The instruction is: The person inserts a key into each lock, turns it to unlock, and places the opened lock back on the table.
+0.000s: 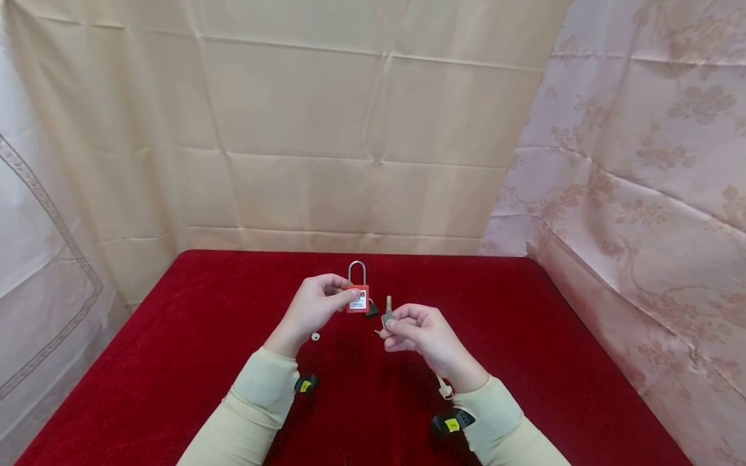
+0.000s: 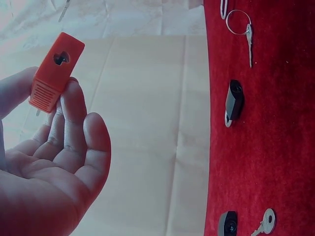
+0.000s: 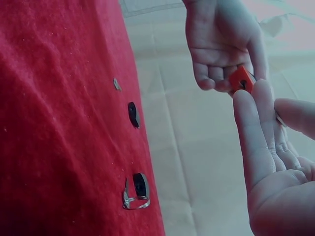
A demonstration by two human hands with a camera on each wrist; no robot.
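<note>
A: ok so what are the hands up to?

B: Left hand (image 1: 309,307) has a red padlock (image 1: 357,306) pinched between thumb and fingers, up off the table, shackle (image 1: 357,262) pointing up. You can see its keyhole (image 2: 61,58) from the left wrist cam. Right hand (image 1: 425,331) is pinching a metal key (image 1: 388,317), blade up, just beside the lock but not touching it.

A: anything lying around them?

B: yep, a black padlock (image 2: 236,101) on the velvety red cloth (image 1: 501,304), plus another black padlock (image 2: 228,224) with a silver key (image 2: 268,221) near it, partly cut off by the frame. Also a key on a ring (image 2: 249,33).

A: and further out?

B: pale sleeves (image 1: 250,401), a creased beige curtain (image 1: 350,116) behind the table, a pinkish floral one (image 1: 641,129) on the right.
</note>
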